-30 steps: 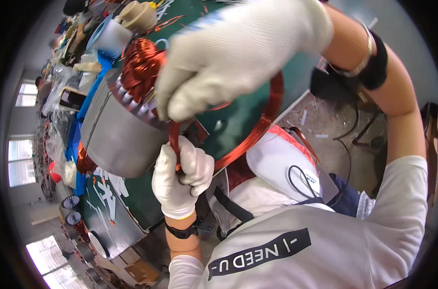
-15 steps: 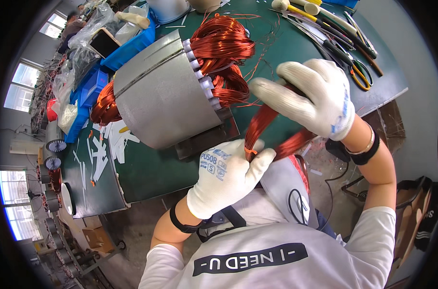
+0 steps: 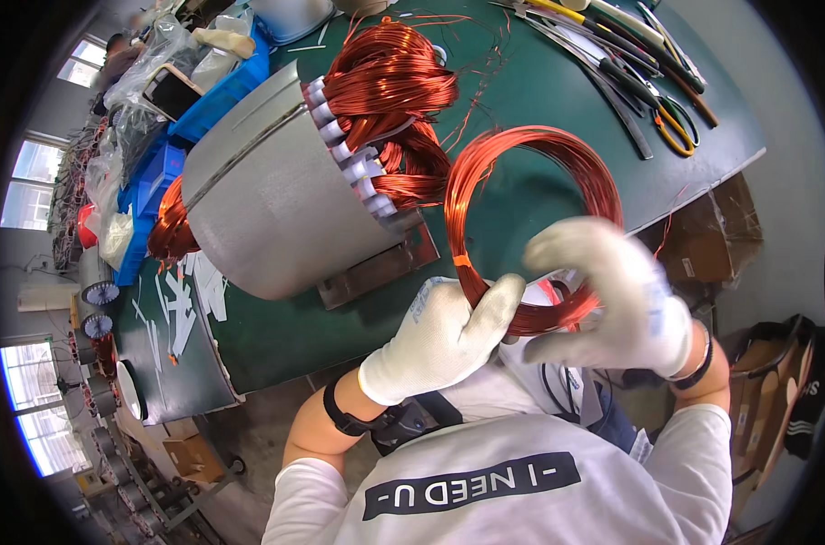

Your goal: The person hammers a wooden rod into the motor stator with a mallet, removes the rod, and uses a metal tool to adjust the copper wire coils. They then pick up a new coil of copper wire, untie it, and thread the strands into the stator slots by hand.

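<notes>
A round coil of copper wire [image 3: 462, 204] stands up in front of me, with a small orange tie [image 3: 461, 261] round its left side. My left hand [image 3: 444, 336], in a white glove, is closed on the coil's lower left, thumb on top. At the coil's lower right is my right hand [image 3: 621, 300], gloved too and smeared by motion; its thumb and fingers are spread apart, and I see nothing gripped between them. Left of the coil, a grey motor stator [image 3: 276, 200] lies on its side, copper windings [image 3: 390, 73] bulging from its slots.
The stator rests on a dark metal block [image 3: 380, 268] on the green table [image 3: 285, 354]. Pliers, yellow-handled scissors [image 3: 676, 127] and other tools lie at the far right. Blue bins [image 3: 222, 100] with a phone [image 3: 172, 91] stand behind the stator; white paper strips [image 3: 181, 318] lie at left.
The coil has turned from a flattened, edge-on bundle into an open upright ring. My right hand has come down and its fingers have opened. My left hand keeps its hold.
</notes>
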`<move>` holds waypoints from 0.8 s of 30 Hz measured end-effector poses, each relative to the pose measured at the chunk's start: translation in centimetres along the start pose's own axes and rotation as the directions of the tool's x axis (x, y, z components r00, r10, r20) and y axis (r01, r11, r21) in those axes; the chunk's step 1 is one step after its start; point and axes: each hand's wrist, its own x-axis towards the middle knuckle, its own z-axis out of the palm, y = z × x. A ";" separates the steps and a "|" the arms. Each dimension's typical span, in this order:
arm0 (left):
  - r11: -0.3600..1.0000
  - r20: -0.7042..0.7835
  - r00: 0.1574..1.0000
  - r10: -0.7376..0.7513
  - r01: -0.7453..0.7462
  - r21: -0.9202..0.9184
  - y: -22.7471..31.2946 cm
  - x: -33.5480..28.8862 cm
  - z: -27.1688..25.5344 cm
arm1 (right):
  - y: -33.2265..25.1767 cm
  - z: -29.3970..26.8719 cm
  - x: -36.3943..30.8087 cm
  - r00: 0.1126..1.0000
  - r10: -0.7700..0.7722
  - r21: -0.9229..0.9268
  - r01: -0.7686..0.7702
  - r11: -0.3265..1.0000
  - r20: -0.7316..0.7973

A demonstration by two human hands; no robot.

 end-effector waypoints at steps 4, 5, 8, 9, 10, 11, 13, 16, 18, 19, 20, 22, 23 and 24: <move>0.995 -0.034 0.998 -0.056 0.053 -0.089 1.8 0.7 -0.9 | 1.0 1.6 -2.1 0.874 0.368 0.194 -0.440 0.877 0.317; 1.000 0.013 1.000 0.011 -0.011 0.024 2.0 0.7 -1.3 | 1.3 1.5 -1.9 0.838 0.360 0.290 -0.494 0.820 0.410; 0.960 0.050 0.990 0.130 -0.138 0.243 2.0 -0.2 -1.8 | 2.1 2.1 -1.4 0.767 0.314 0.492 -0.613 0.618 0.560; 0.916 0.047 0.979 0.197 -0.201 0.346 2.3 -0.5 -2.0 | 2.5 2.8 -1.5 0.828 0.201 0.543 -0.506 0.670 0.524; 0.858 0.053 0.963 0.264 -0.260 0.443 2.5 -0.8 -2.2 | 2.8 3.4 -1.5 0.872 0.086 0.587 -0.394 0.707 0.482; 0.728 0.173 0.961 0.217 -0.277 0.627 2.7 -1.2 -2.8 | 2.7 3.9 -1.2 0.906 0.029 0.588 -0.298 0.752 0.423; 0.637 0.128 0.979 0.161 -0.202 0.744 4.2 -1.5 -3.0 | 2.7 5.1 -1.1 0.928 0.013 0.557 -0.234 0.797 0.372; 0.696 0.096 0.940 0.329 -0.309 0.648 5.2 -1.3 -4.2 | 2.1 6.7 -1.7 0.978 -0.054 0.543 -0.066 0.837 0.202; 0.846 0.096 0.938 0.334 -0.343 0.407 6.0 -1.4 -4.2 | 1.8 6.8 -2.1 0.943 -0.031 0.397 -0.109 0.911 0.331; 0.996 0.145 0.989 0.043 -0.054 0.069 6.9 -1.7 -4.3 | 1.7 7.2 -2.3 0.951 -0.050 0.374 -0.072 0.925 0.306; 0.991 0.115 0.988 -0.099 0.108 -0.079 7.8 -1.5 -4.0 | 1.7 7.8 -2.7 0.957 -0.068 0.350 -0.036 0.936 0.281; 0.983 0.074 0.993 0.091 -0.102 0.156 8.6 -0.4 -3.3 | 0.7 7.7 -2.8 0.954 0.173 0.717 -0.297 0.630 0.244; 0.898 0.020 0.969 0.246 -0.236 0.373 8.3 -0.3 -3.0 | 0.8 8.3 -3.0 0.969 0.081 0.450 -0.182 0.874 0.235; 0.748 0.003 0.916 0.402 -0.330 0.575 8.0 -0.3 -2.8 | 0.9 8.8 -3.2 0.967 -0.009 0.126 -0.024 0.992 0.255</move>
